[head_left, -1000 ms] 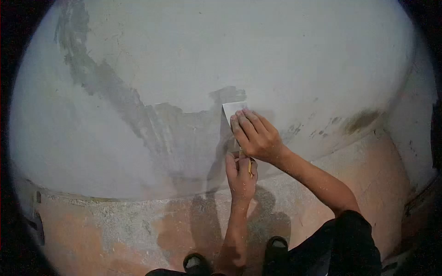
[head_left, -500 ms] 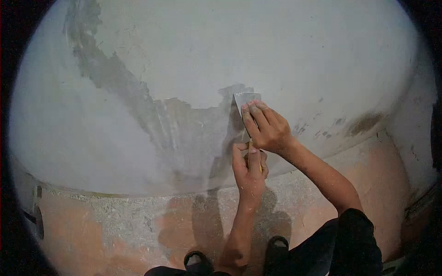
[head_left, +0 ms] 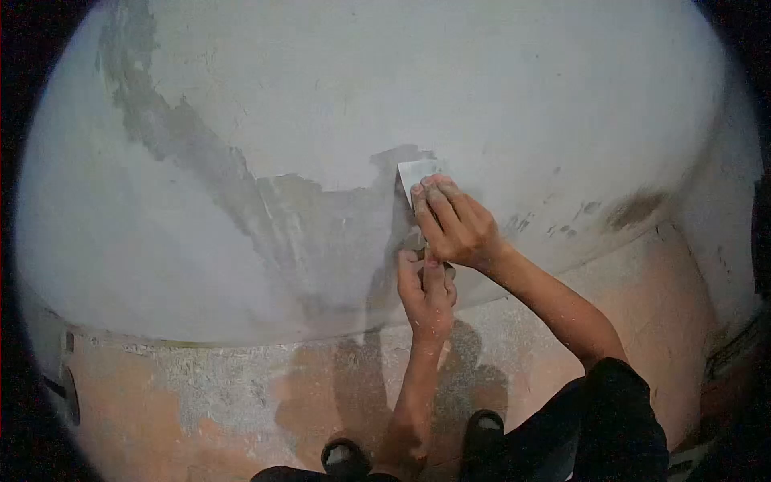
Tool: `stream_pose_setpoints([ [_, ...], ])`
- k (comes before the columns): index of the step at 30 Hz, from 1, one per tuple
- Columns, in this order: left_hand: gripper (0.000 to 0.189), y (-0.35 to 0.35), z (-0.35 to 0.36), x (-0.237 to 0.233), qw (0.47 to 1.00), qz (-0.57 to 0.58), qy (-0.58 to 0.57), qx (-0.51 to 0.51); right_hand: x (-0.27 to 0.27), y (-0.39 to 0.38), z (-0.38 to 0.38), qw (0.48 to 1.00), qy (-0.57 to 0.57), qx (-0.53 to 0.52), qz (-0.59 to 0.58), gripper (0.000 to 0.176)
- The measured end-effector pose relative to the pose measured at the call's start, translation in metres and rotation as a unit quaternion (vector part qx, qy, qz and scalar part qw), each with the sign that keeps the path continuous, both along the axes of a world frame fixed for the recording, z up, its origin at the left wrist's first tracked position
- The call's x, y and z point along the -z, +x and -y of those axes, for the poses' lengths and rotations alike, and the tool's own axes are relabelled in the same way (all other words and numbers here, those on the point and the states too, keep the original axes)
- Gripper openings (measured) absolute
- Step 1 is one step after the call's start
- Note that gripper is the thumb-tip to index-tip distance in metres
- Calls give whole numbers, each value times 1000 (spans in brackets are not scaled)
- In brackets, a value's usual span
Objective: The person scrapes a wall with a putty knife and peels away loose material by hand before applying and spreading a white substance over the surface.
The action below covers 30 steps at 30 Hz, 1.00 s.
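Observation:
A putty knife with a broad metal blade [head_left: 414,171] lies against the pale wall [head_left: 514,96], at the upper right of a grey scraped patch [head_left: 321,229]. My left hand [head_left: 428,293] is below, palm side showing, with fingers curled round the knife's handle, which they mostly hide. Above it, my right hand [head_left: 462,221] lays its fingers across the blade and presses it toward the wall. The blade's upper edge shows beyond the fingertips. Part of the blade and the neck is covered by my right hand.
A grey bare strip [head_left: 161,124] runs up the wall to the upper left. Dark stains [head_left: 636,210] mark the wall at right. Along its foot runs a worn reddish floor [head_left: 233,394] with whitish residue. My sandalled feet [head_left: 345,456] stand close by.
The view has shifted slightly, so wall and hands sit a little further left. The blade is tilted differently and looks brighter. Both hands keep their hold on the putty knife.

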<state>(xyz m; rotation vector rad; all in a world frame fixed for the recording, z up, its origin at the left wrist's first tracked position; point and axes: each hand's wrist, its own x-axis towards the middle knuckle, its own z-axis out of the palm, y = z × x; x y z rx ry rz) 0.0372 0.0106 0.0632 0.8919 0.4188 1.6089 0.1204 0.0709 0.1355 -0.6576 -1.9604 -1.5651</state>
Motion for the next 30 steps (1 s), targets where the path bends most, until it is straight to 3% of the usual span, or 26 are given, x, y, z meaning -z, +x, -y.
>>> stream_pose_setpoints([
  [2,24,2,-3,1,999,-4,9,-37,-5,3,-4,1000,7,7,-2,16],
  [7,24,-5,-4,8,1000,-7,16,-15,9,-2,0,999,-11,5,-36,18],
  [9,15,-5,-4,11,998,-48,-15,-30,6,-2,-3,999,-9,0,-33,20],
  [13,12,-8,-6,-2,999,0,-40,11,2,-4,-1,1000,6,13,-25,20],
  [14,10,-7,2,-6,997,-45,-60,-7,8,-3,0,999,1,11,-30,21],
  [17,20,3,-1,5,1000,11,-28,-5,6,7,-15,1000,28,3,10,27],
  [20,21,3,-5,-10,1000,24,-7,15,-17,0,-1,1000,-7,1,-30,16],
  [24,19,6,4,-10,999,32,-21,2,-6,6,-2,1000,-12,-3,27,16],
  [30,21,10,4,-6,998,58,-15,23,-5,6,-3,1000,-5,5,11,13],
])
